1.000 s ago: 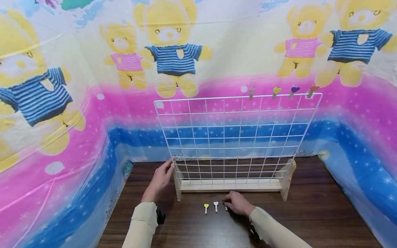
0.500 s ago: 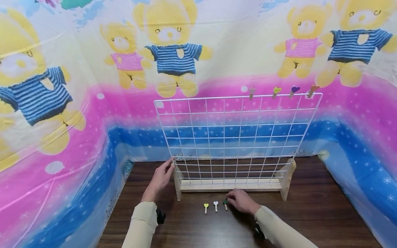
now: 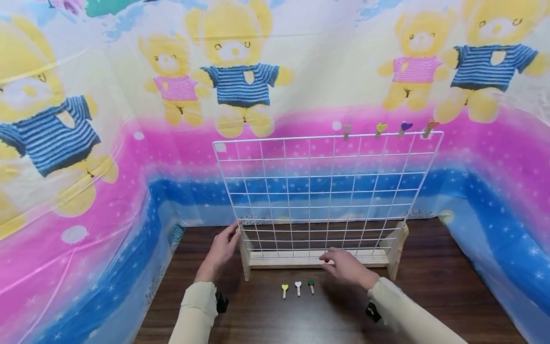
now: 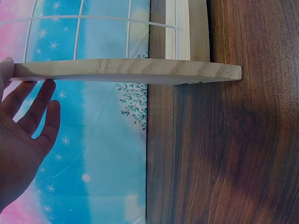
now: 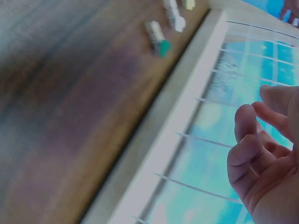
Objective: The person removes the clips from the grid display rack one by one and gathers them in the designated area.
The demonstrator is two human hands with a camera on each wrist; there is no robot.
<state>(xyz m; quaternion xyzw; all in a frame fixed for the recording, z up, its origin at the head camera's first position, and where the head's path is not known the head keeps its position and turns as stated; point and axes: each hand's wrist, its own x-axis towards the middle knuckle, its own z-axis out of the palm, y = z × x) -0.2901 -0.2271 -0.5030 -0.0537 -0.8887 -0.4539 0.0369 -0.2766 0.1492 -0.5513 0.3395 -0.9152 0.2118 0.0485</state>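
My left hand (image 3: 221, 251) holds the top of the left wooden upright of a stand (image 4: 126, 67), thumb on one side and fingertips on the other. The stand carries a white wire grid (image 3: 326, 137). My right hand (image 3: 348, 268) holds nothing, its fingers loosely bent in front of the stand's bottom rail (image 3: 275, 263). Left of it on the table, a green heart clothespin (image 3: 311, 285), a white heart clothespin (image 3: 298, 288) and a yellow heart clothespin (image 3: 284, 290) lie in a row. The right wrist view shows the green one blurred.
Along the grid's top wire at the right sit a pink heart clothespin (image 3: 346, 131), a yellow one (image 3: 380, 129), a purple one (image 3: 405, 128) and an orange one (image 3: 431, 126). A bear-print cloth (image 3: 326, 86) hangs behind the dark wooden table (image 3: 258, 320).
My right hand has let go of the green heart clothespin, leaving it beside the white one, and moved up and right. The left hand stays on the upright.
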